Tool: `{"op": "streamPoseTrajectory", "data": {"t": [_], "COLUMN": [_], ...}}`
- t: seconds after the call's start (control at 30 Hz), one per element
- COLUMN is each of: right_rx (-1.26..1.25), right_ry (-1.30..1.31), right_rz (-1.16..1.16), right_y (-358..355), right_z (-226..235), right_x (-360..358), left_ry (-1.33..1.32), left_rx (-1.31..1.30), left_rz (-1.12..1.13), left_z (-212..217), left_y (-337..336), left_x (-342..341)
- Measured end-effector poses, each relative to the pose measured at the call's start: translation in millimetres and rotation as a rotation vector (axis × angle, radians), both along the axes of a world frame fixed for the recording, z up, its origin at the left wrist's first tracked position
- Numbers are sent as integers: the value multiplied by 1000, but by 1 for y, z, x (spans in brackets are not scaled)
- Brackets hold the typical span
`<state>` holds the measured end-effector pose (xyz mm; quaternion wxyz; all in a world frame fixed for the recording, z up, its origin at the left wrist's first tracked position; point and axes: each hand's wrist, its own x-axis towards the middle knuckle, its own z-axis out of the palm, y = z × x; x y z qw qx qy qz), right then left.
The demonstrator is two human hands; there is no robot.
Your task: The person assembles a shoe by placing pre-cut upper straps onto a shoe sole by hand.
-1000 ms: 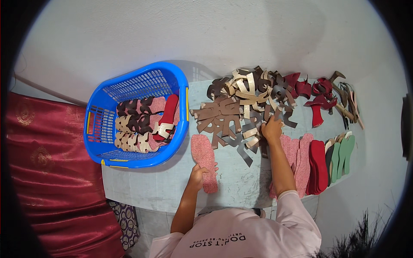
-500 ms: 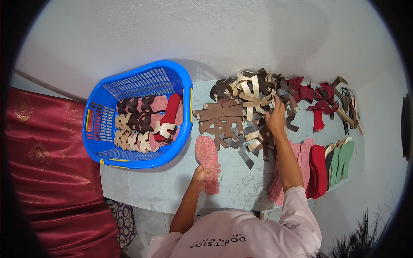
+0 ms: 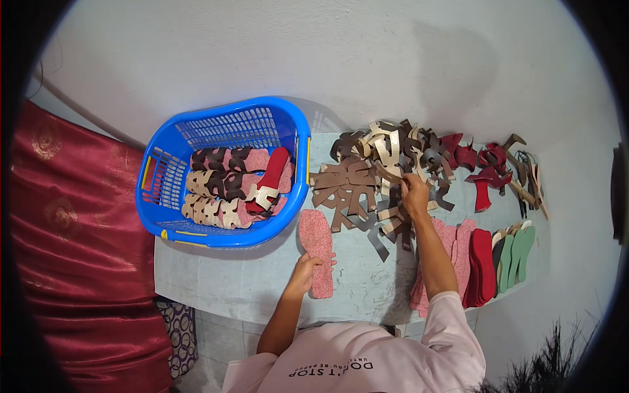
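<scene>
My left hand [image 3: 303, 273] is closed round the narrow end of a pink speckled shoe sole [image 3: 316, 239], held upright over the near middle of the table. My right hand [image 3: 415, 194] is at the near side of a heap of sandal straps [image 3: 416, 145] in dark brown and pale gold. Its fingers pinch the end of a brownish strap [image 3: 390, 174], which slants up and left from the fingertips. Left of that hand, flat brown straps [image 3: 342, 180] lie fanned out in a pile.
A blue plastic basket [image 3: 303, 190] at the left contains rows of strapped soles and a red sole [image 3: 272, 171]. Right of my forearm stand pink soles [image 3: 460, 252], red soles [image 3: 481, 268] and green soles [image 3: 520, 254]. Dark red straps [image 3: 488, 177] lie behind them.
My right hand has drawn back toward me from the heap, with a brownish strap now at its fingertips. The left hand still holds the pink sole in nearly the same place.
</scene>
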<state>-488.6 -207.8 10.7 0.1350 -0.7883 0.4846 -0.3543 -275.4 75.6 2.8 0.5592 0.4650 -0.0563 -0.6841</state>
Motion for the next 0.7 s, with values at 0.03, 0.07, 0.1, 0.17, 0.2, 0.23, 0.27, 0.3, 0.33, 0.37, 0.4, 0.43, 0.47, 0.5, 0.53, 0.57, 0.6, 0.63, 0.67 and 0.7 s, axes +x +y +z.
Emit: {"op": "streamPoseTrajectory", "data": {"t": [0.03,0.07,0.1,0.17,0.2,0.23,0.27,0.3,0.33,0.37,0.4,0.43,0.47,0.5,0.53,0.57,0.6,0.63,0.67,0.7], "right_rx": [8,-78,-89,-193,-158,-167,-230,-293,-278,-291,-150,-9,-36,-44,186,418,454,450,527,605], "right_ry": [-67,-18,-16,-1,-11,-5,-1,7,50,62,-23,-108,-121,-111,-323,-537,-667,-662,-701,-739], "right_rz": [35,41,54,-18,-64,-66,-63,-61,-73,-80,-12,55,16,14,46,76,136,134,184,235], "right_y": [8,19,32,56,67,76,87,98,109,115,120,126,136,144,152,161,168,175,183,190], "right_z": [6,18,31,57,66,77,91,105,117,118,116,117,120,123,126,127,124,126,128,129], "right_x": [-5,-8,-6,-10,-15,-19,-21,-24,-26,-34,-43,-51,-51,-54,-58,-60,-61,-65,-70,-74], "left_ry": [-9,-17,-14,-5,1,12,24,33,-4,-39,-27,-51,-79,-70,-75,-83,-78,-49,-22,-19], "left_rx": [4,7,-3,4,-6,-8,-11,-20,-66,-116,-129,-138,-144,-153,-174,-193,-198,-239,-278,-279], "left_rz": [-8,-14,-1,-31,-34,-46,-57,-63,-100,-141,-147,-198,-245,-247,-283,-321,-324,-314,-307,-309], "left_z": [2,4,6,10,13,16,19,21,23,24,25,26,26,26,26,27,26,26,29,32], "left_y": [2,3,4,4,2,0,0,-1,-1,-3,-4,-5,-4,-4,-3,-1,0,0,0,1], "left_x": [-1,-2,-2,-4,-6,-10,-12,-14,-15,-20,-23,-25,-28,-32,-36,-38,-42,-47,-51,-53]}}
